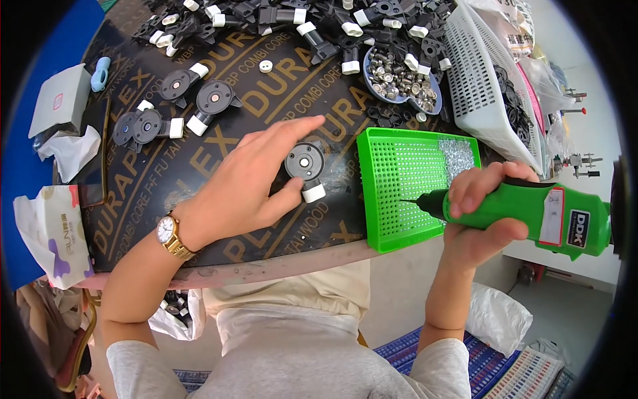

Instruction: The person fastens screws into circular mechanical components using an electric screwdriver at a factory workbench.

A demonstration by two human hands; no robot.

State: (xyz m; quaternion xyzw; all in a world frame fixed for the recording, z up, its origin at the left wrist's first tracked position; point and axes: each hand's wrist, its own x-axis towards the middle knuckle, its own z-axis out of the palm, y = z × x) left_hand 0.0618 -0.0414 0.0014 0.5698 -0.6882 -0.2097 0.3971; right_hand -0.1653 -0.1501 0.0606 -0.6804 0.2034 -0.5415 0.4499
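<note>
My left hand (242,173), with a gold watch on its wrist, rests on the table beside a round black plastic part (304,161) with a white end piece. Its thumb is against the part's near edge, while the index finger stretches out beyond the far side. In my right hand (475,203) is a green electric screwdriver (518,211), gripped around the body. The thin dark bit points left over a green perforated screw tray (373,229). Small silver screws (458,154) lie heaped in the tray's far right corner. Whether the bit carries a screw cannot be made out.
Several similar black parts (214,98) lie to the left. A large pile (319,40) spreads along the back. A blue bowl (435,90) holds metal pieces; a white basket (475,73) stands right of it. A phone (95,159) and tissue pack (53,233) lie at left.
</note>
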